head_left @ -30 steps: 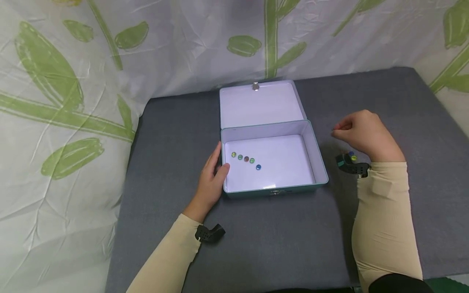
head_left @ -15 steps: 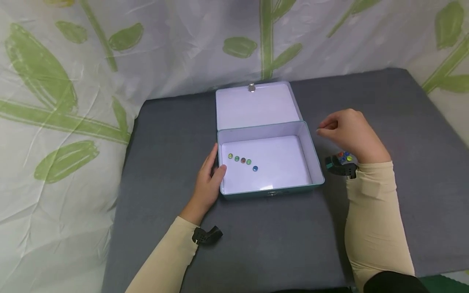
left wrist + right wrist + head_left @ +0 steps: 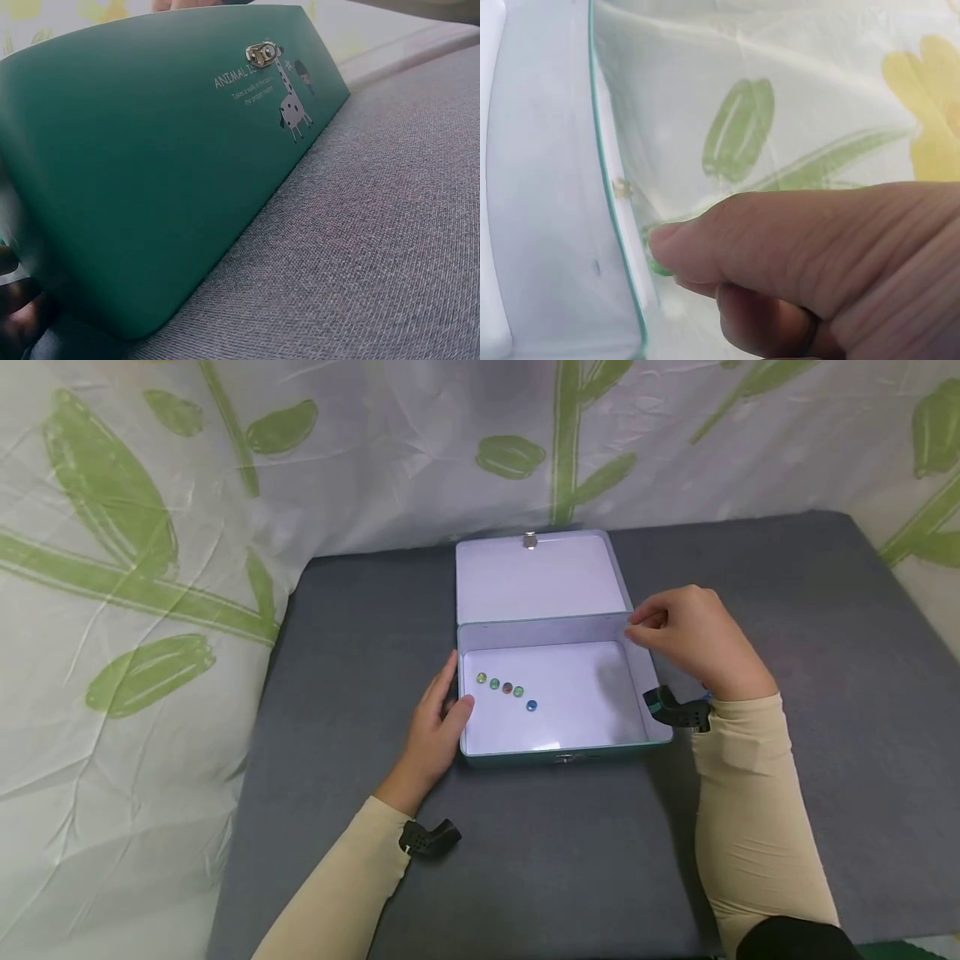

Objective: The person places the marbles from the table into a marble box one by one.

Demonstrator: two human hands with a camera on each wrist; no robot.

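Left hand [image 3: 431,731] is bracing the open tin box [image 3: 585,718] at its left wall, fingers clamping the rim, thumb lying inside and the rest outside. Box is sitting in the desk's [image 3: 360,652] far half, about midway between left and right edges, with its lid [image 3: 540,578] lying back toward the far edge. Inside, left to right, a yellow-green marble [image 3: 482,677], a green one [image 3: 494,683], a reddish-brown one [image 3: 507,687] and another green one [image 3: 518,692] are forming a slanting line; a blue marble [image 3: 532,705] is resting a bit apart, nearer the desk's near edge. Right hand [image 3: 701,635] is pinching a green marble [image 3: 658,268], fingertips together on it, showing best in the right wrist view. Change: that hand is now hanging at the box's far right corner, no longer over bare desk to the right, and its shadow is falling on the box floor. Carry is looking nearly finished, marble not yet released. Something blue [image 3: 707,694] is peeking out by the right wrist, mostly hidden, toward the desk's right edge.
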